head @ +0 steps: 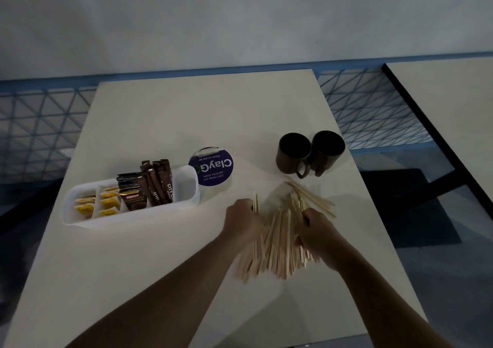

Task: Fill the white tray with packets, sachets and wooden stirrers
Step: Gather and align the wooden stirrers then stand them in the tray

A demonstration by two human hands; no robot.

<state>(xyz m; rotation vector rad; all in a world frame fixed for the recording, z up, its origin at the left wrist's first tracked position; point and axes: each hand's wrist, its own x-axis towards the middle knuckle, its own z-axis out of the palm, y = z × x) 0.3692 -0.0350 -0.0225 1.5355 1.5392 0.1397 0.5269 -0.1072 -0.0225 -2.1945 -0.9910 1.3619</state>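
A long white tray (80, 218) lies on the table's left side. It holds yellow sachets (106, 204) at its left end, a dark coffee packet (133, 196) and brown stick packets (157, 184) in the middle; its right end is bare. A fanned heap of wooden stirrers (277, 243) lies on the table to the tray's right, with a clear wrapper (276, 198) at its far end. My left hand (244, 220) presses on the heap's left side with a few stirrers between its fingers. My right hand (318, 234) grips the heap's right side.
A round purple sign (213, 167) stands just behind the tray's right end. Two dark mugs (310, 152) sit side by side at the table's right edge, behind the stirrers. Another table (453, 102) stands at the far right across a gap.
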